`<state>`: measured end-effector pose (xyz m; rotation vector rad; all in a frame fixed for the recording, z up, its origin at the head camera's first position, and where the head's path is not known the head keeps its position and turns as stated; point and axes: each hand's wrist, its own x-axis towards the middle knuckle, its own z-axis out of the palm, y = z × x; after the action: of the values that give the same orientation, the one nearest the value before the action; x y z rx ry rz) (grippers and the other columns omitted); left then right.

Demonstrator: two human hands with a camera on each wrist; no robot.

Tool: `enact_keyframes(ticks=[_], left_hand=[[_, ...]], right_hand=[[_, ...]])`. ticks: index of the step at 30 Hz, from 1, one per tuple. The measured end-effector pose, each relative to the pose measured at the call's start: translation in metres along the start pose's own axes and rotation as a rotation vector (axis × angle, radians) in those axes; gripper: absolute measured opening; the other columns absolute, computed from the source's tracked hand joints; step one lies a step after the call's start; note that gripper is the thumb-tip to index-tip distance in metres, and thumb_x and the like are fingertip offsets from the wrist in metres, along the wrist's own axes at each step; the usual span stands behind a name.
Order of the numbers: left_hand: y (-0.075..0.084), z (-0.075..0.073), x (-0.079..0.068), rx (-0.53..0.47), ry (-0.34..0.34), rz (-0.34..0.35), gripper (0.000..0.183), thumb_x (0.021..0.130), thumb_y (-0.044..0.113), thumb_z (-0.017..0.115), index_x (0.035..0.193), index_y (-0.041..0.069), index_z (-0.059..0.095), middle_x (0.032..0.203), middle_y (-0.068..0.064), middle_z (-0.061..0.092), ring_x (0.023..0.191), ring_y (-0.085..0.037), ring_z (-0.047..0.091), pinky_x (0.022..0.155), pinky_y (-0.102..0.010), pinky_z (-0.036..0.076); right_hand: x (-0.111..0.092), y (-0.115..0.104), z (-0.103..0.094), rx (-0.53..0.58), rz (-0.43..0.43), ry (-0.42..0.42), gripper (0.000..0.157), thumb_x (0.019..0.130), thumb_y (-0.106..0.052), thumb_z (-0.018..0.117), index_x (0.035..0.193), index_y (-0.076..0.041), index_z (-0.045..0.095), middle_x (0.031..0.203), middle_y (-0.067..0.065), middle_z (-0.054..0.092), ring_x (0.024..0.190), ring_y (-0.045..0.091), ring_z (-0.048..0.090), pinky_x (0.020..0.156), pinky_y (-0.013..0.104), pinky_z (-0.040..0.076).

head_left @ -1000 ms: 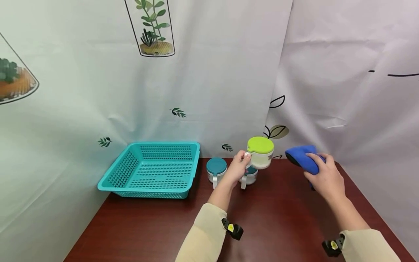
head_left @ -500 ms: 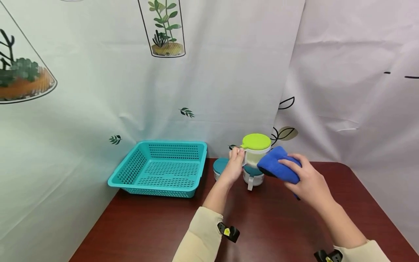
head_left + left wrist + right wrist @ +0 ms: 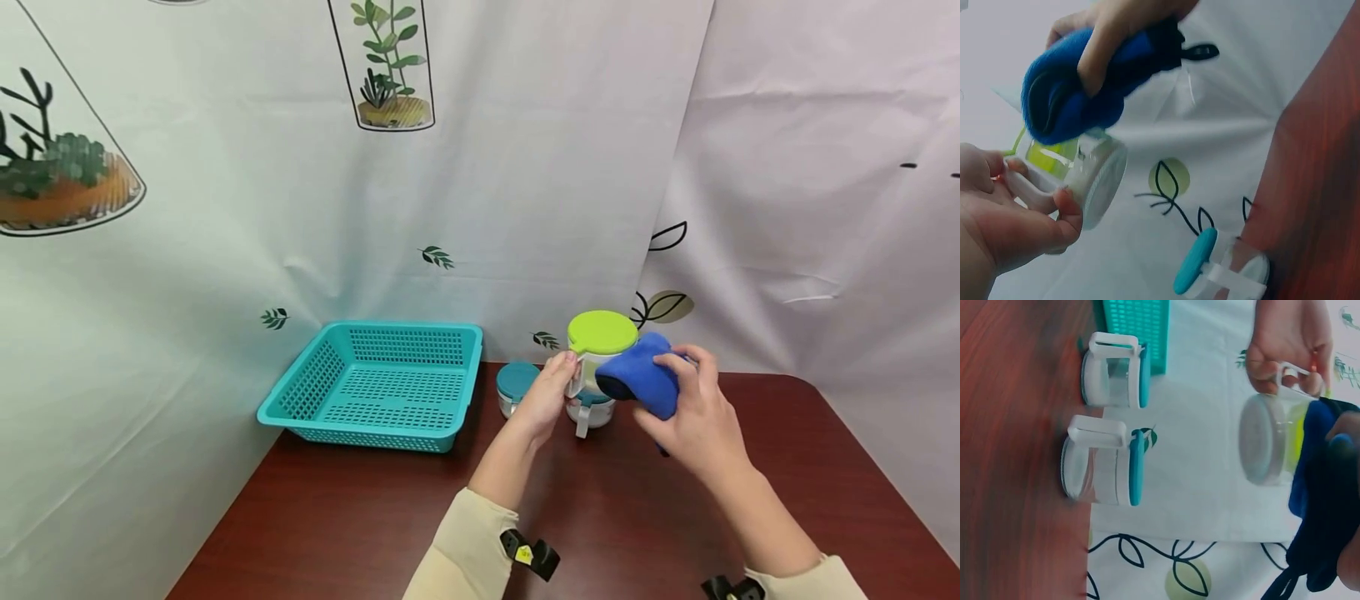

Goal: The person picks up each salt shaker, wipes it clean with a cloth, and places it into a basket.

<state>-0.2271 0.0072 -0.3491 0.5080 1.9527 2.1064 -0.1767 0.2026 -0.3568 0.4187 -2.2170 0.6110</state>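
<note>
My left hand (image 3: 542, 398) grips the white handle of a clear jar (image 3: 602, 332) with a lime-green lid, held up off the table. In my right hand (image 3: 697, 417) is a folded blue cloth (image 3: 643, 375) with a dark underside and a black loop at one end. The cloth overlaps the jar's side in the head view; in the left wrist view the cloth (image 3: 1072, 94) lies right at the jar (image 3: 1105, 181). Below and behind the left hand stand two teal-lidded jars (image 3: 517, 381) (image 3: 1105, 464), both upright with white handles facing me.
A turquoise perforated basket (image 3: 367, 433) stands at the back left of the dark red table (image 3: 360, 517). Behind it hangs a pale curtain (image 3: 525, 167) printed with plants. Each sleeve carries a black strap camera (image 3: 529, 553) near the wrist.
My right hand has brought the blue cloth leftward, from apart to right beside the green-lidded jar. My left hand still holds the jar up. The head view has shifted slightly.
</note>
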Motion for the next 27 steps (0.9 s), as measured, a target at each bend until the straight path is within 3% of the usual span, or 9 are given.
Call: enact_keyframes(ticks=[2, 5, 10, 14, 17, 20, 23, 27], left_hand=[[0.002, 0.002, -0.002, -0.022, 0.015, 0.001, 0.029, 0.102, 0.03, 0.028, 0.09, 0.006, 0.04, 0.107, -0.004, 0.031, 0.091, -0.016, 0.035, 0.07, -0.031, 0.035], [0.007, 0.004, -0.005, -0.022, 0.02, 0.0, 0.029, 0.102, 0.03, 0.028, 0.09, 0.006, 0.04, 0.106, -0.003, 0.03, 0.092, -0.016, 0.034, 0.071, -0.031, 0.035], [0.012, 0.007, -0.008, -0.018, 0.022, 0.01, 0.03, 0.102, 0.031, 0.028, 0.09, 0.007, 0.039, 0.102, -0.003, 0.029, 0.09, -0.016, 0.033, 0.069, -0.029, 0.033], [0.013, 0.009, -0.007, -0.044, 0.04, 0.034, 0.029, 0.102, 0.029, 0.028, 0.087, 0.007, 0.039, 0.1, -0.003, 0.029, 0.087, -0.016, 0.033, 0.067, -0.027, 0.033], [0.014, 0.011, -0.006, -0.079, 0.061, 0.055, 0.028, 0.102, 0.028, 0.029, 0.085, 0.008, 0.04, 0.099, -0.002, 0.029, 0.083, -0.015, 0.034, 0.064, -0.025, 0.034], [0.017, 0.012, -0.005, -0.13, 0.079, 0.058, 0.028, 0.102, 0.027, 0.03, 0.084, 0.009, 0.04, 0.098, -0.002, 0.03, 0.077, -0.014, 0.035, 0.062, -0.023, 0.034], [0.021, 0.012, -0.006, -0.185, 0.08, 0.054, 0.027, 0.103, 0.026, 0.029, 0.085, 0.009, 0.039, 0.093, -0.002, 0.032, 0.072, -0.014, 0.034, 0.061, -0.023, 0.034], [0.024, 0.011, -0.008, -0.224, 0.064, 0.067, 0.025, 0.103, 0.025, 0.029, 0.085, 0.01, 0.039, 0.086, -0.002, 0.033, 0.068, -0.014, 0.034, 0.06, -0.023, 0.032]], right_hand=[[-0.001, 0.0, 0.003, 0.017, -0.008, 0.035, 0.061, 0.075, -0.048, 0.065, 0.117, -0.011, 0.041, 0.123, 0.022, 0.035, 0.083, 0.046, 0.053, 0.058, 0.058, 0.047], [-0.001, -0.002, 0.005, 0.028, 0.002, 0.072, 0.056, 0.08, -0.054, 0.053, 0.114, -0.01, 0.047, 0.123, 0.023, 0.036, 0.081, 0.046, 0.054, 0.056, 0.059, 0.046], [0.002, -0.009, 0.004, 0.045, 0.084, 0.06, 0.033, 0.081, -0.026, 0.058, 0.109, -0.009, 0.054, 0.127, 0.022, 0.034, 0.086, 0.047, 0.052, 0.058, 0.061, 0.044], [0.004, -0.011, 0.003, 0.14, 0.101, 0.059, 0.027, 0.078, -0.012, 0.068, 0.103, -0.008, 0.061, 0.13, 0.021, 0.036, 0.098, 0.048, 0.049, 0.068, 0.063, 0.044], [0.006, -0.01, 0.002, 0.224, 0.097, 0.059, 0.031, 0.074, -0.005, 0.075, 0.104, -0.007, 0.066, 0.136, 0.017, 0.036, 0.113, 0.047, 0.041, 0.077, 0.064, 0.04], [0.008, -0.008, 0.002, 0.257, 0.104, 0.004, 0.037, 0.078, -0.008, 0.074, 0.113, -0.007, 0.065, 0.146, 0.011, 0.029, 0.124, 0.044, 0.033, 0.084, 0.065, 0.037], [0.006, -0.007, 0.003, 0.266, 0.127, -0.09, 0.05, 0.081, -0.018, 0.072, 0.128, -0.011, 0.056, 0.152, 0.007, 0.016, 0.129, 0.044, 0.026, 0.085, 0.067, 0.034], [0.003, -0.008, 0.007, 0.261, 0.142, -0.136, 0.075, 0.072, -0.018, 0.08, 0.139, -0.018, 0.044, 0.152, 0.013, 0.01, 0.127, 0.049, 0.024, 0.083, 0.069, 0.034]])
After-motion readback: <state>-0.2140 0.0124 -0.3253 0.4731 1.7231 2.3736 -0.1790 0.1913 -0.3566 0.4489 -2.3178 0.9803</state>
